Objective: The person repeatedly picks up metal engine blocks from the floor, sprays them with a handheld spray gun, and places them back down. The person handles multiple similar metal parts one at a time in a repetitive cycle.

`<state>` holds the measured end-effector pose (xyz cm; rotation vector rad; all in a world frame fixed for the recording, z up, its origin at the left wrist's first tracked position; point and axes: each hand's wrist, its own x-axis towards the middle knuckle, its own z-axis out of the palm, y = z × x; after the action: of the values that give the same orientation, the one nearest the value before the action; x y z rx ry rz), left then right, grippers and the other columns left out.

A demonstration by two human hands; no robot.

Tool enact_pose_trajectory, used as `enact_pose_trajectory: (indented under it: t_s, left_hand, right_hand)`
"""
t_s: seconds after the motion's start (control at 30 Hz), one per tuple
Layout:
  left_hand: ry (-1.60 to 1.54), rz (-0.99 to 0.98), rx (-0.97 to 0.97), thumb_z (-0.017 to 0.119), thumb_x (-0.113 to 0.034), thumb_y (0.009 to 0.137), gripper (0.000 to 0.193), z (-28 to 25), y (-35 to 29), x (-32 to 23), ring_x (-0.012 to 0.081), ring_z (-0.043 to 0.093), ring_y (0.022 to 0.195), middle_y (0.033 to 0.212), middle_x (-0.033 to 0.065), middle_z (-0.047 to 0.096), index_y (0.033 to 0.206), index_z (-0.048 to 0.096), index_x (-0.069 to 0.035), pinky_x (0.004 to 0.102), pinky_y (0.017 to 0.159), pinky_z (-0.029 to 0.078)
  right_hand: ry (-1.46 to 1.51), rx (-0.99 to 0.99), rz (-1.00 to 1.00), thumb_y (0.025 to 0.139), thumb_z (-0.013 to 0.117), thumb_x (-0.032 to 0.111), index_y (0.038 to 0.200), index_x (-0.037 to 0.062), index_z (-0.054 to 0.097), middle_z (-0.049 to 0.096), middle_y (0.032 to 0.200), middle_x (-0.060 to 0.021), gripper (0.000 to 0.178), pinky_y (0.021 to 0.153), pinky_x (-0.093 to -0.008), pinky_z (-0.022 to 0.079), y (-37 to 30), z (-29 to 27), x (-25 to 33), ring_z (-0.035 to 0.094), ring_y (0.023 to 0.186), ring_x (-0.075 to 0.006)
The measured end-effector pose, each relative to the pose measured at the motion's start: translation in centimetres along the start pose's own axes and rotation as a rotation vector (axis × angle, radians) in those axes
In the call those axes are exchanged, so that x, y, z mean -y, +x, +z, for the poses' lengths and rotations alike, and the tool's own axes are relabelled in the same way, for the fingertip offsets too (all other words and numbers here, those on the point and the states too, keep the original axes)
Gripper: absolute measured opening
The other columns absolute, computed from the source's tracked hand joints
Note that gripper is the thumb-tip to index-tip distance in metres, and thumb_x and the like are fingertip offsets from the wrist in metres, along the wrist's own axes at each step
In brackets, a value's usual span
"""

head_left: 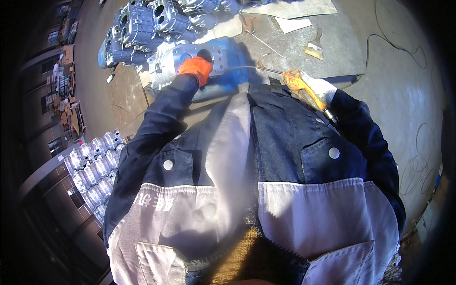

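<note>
At the near left of the worktop (280, 45), a metal casing (164, 66) is being touched by the orange-gloved left hand (195, 69); whether its fingers are gripping cannot be told. Farther right, an orange air gun (297, 83) is being grasped by the white-gloved right hand's (321, 89) fingers. Ideally, the casing is being steadied while the thin nozzle (270, 70) is being aimed. The nozzle's tip is being lost in glare.

Left glove (195, 69): orange. Right glove (320, 89): white. Blow gun (299, 84): yellow-orange, dark end fitting (330, 116). Bored casting (166, 65): bright silver. Stacked castings (138, 27): bluish grey. Jacket (285, 147) pairs navy with pale grey; snaps (334, 153) are whitish.
</note>
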<state>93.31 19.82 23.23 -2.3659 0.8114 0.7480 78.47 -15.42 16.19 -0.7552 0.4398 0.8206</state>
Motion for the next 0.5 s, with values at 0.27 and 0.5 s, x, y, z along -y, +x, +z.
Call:
enact_pose_trajectory:
  t_s: [0.27,0.5]
  left_hand:
    - [-0.057,0.006,-0.005,0.063,-0.016,0.076,0.026,-0.9,-0.5,0.9,0.0343,0.063,0.097,0.099,0.017,0.066,0.101,0.068,-0.01,0.0429,0.081,0.051]
    - [-1.4,0.033,-0.174,0.065,-0.033,0.084,0.045,4.5,-1.2,11.9,0.0229,0.063,0.096,0.101,0.0161,0.067,0.112,0.06,0.003,0.0331,0.083,0.049]
  right_hand:
    - [0.418,0.205,-0.054,0.101,0.039,0.035,0.13,0.0009,0.047,0.059,0.12,-0.0094,0.046,0.094,-0.0288,0.047,-0.8,0.8,1.2,0.06,0.104,-0.0171]
    - [-0.061,-0.069,-0.4,0.102,0.036,0.035,0.133,0.0024,0.044,0.055,0.126,-0.0083,0.046,0.096,-0.0286,0.043,-2.6,-0.6,2.5,0.054,0.113,-0.0169]
